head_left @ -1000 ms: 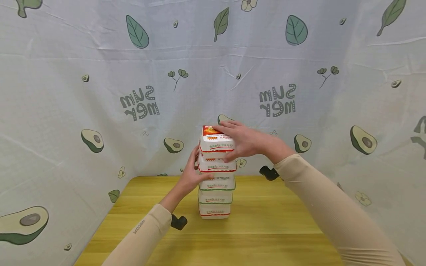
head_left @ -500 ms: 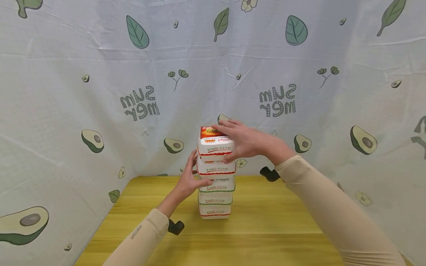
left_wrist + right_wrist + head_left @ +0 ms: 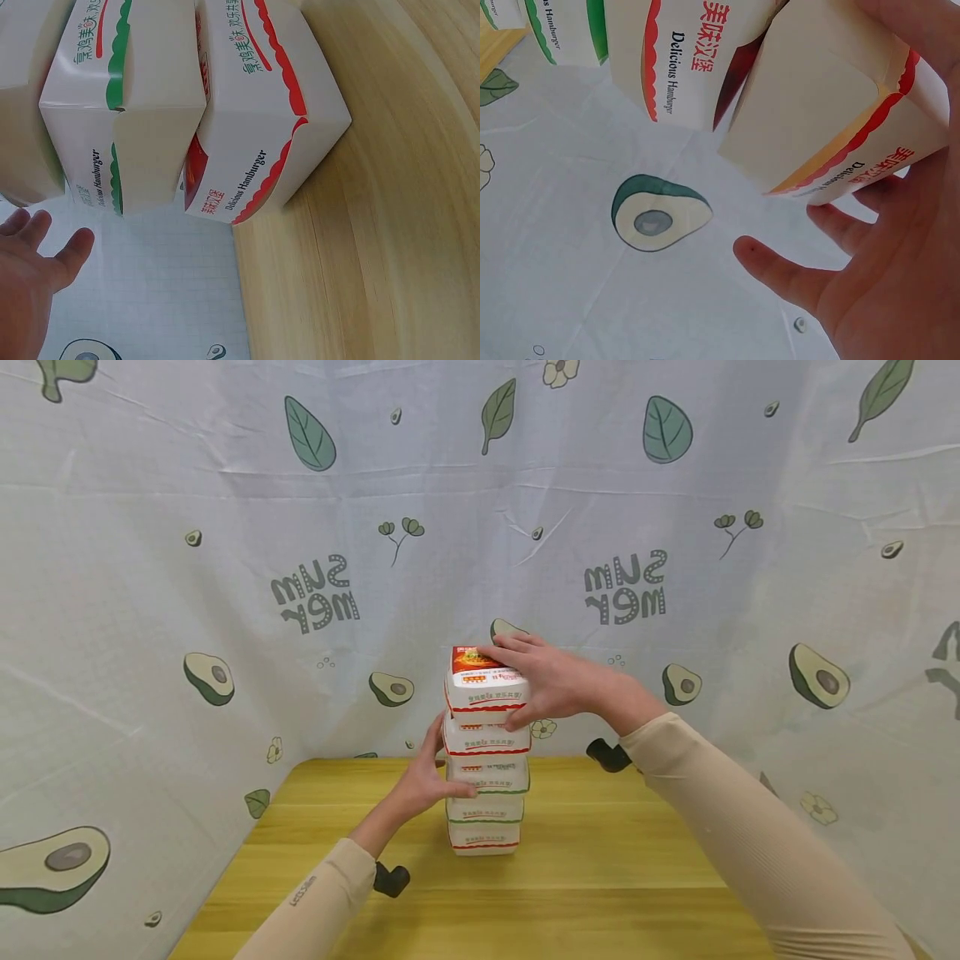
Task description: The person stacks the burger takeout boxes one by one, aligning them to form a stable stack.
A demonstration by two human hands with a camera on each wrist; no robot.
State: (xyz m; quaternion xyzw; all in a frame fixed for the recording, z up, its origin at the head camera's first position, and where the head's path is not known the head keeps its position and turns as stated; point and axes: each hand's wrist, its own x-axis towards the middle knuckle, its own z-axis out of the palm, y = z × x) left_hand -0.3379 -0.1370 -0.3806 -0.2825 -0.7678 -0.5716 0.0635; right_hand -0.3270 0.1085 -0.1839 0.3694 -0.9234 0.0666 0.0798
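Several white hamburger boxes stand in one tall stack, with red or green wavy trim. My right hand (image 3: 558, 681) holds the top box (image 3: 486, 692) from its right side, thumb in front and fingers over and behind it. That box (image 3: 817, 97) leans at an angle to the red-trimmed box (image 3: 682, 60) beneath it in the right wrist view. My left hand (image 3: 420, 787) is at the stack's left side, fingers spread. Its thumb overlaps the front of the middle, green-trimmed box (image 3: 491, 774). The bottom box (image 3: 259, 112) rests on the table.
The yellow wood-grain table (image 3: 615, 860) extends around the stack. Behind it hangs a pale curtain (image 3: 450, 568) printed with avocados and leaves. A black wrist camera (image 3: 392, 880) juts from the left wrist and another camera (image 3: 608, 755) from the right.
My left hand has slid down along the stack's left side. The top box has shifted slightly left and down, while my right hand has stayed almost in place.
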